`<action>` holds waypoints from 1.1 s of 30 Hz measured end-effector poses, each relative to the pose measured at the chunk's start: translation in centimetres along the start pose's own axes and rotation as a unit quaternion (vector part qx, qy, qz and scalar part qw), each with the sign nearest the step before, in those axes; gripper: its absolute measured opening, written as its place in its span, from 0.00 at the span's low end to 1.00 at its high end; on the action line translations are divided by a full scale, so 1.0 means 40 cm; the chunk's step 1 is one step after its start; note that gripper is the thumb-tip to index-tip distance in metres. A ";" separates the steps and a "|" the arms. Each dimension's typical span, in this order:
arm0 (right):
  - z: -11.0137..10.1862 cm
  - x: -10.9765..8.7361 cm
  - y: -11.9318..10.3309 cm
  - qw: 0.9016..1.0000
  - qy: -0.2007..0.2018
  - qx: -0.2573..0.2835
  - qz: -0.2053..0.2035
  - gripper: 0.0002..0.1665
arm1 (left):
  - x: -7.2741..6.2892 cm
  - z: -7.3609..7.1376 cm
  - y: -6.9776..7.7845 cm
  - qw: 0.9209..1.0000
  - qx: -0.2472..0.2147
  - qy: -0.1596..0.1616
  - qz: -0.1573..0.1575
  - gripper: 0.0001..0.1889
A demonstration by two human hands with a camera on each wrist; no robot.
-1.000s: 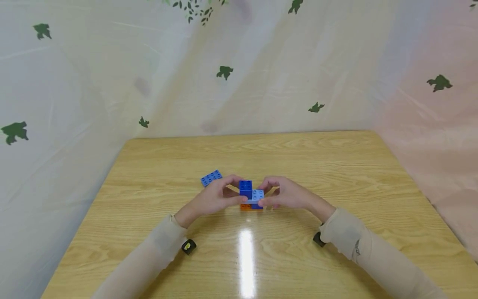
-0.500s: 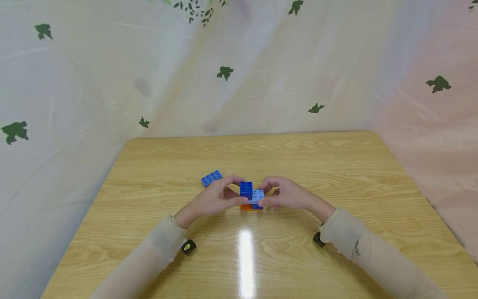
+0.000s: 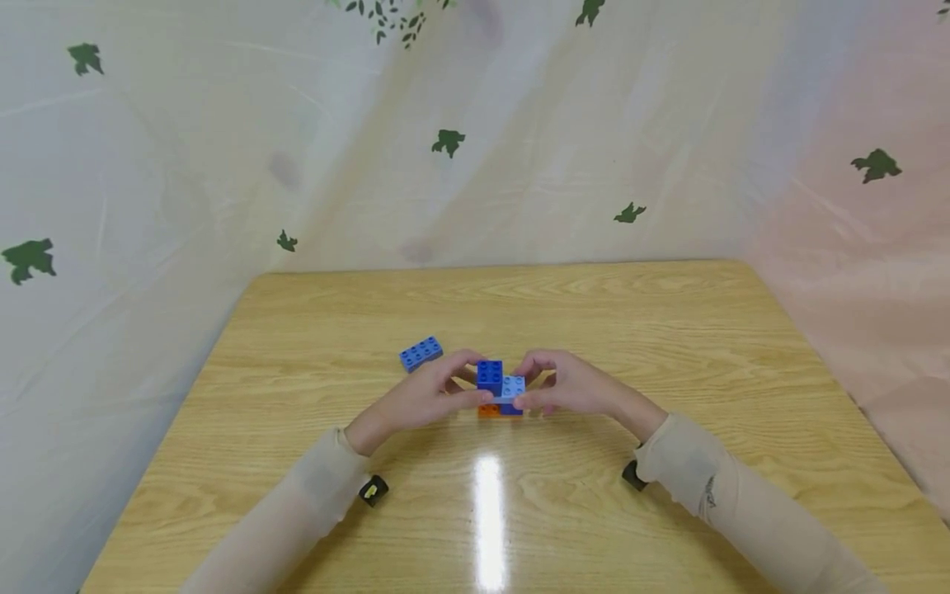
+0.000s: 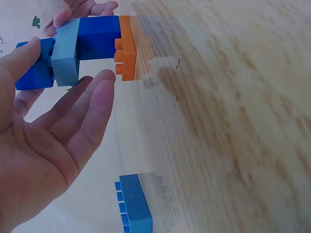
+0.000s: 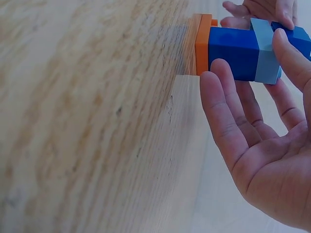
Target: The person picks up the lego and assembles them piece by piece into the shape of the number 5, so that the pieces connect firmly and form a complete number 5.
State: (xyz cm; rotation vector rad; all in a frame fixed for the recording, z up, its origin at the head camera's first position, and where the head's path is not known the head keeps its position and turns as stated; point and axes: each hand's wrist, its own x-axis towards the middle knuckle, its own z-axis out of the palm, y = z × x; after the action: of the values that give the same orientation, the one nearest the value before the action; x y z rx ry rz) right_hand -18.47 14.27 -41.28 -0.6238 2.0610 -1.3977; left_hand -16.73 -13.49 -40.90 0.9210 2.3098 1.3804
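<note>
A small stack of toy building bricks stands mid-table. At its base lies a thin orange brick (image 3: pixel 488 411), with a dark blue brick (image 5: pixel 233 53) on its right half. Across that sits a light blue brick (image 3: pixel 514 386), and a second dark blue brick (image 3: pixel 489 376) tops its left end. My left hand (image 3: pixel 425 393) pinches the top dark blue brick between thumb and fingers, its other fingers spread below in the left wrist view. From the other side, my right hand (image 3: pixel 577 384) holds the light blue brick, thumb on the front face and fingers behind.
A loose blue brick (image 3: pixel 420 354) with two rows of studs lies behind and left of the stack, near my left hand. The wooden table (image 3: pixel 594 313) ends at a pale hanging cloth (image 3: pixel 519 206) printed with green birds.
</note>
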 end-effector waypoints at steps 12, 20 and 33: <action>0.001 0.002 -0.003 1.000 0.001 -0.005 0.003 0.18 | -0.006 -0.002 -0.006 0.997 -0.061 -0.031 -0.039 0.20; 0.000 0.003 -0.004 1.000 -0.001 -0.007 -0.001 0.17 | -0.008 0.002 -0.013 0.997 -0.067 -0.027 -0.035 0.17; -0.002 0.002 -0.001 1.000 0.000 -0.008 -0.001 0.17 | -0.006 0.022 -0.017 0.996 -0.055 -0.051 -0.039 0.21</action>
State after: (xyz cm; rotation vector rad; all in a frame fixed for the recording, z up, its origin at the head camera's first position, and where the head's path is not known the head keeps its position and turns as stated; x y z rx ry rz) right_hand -18.59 14.26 -41.25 -0.6328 2.0736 -1.3833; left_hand -16.32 -13.30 -41.92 0.8399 2.1487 1.3807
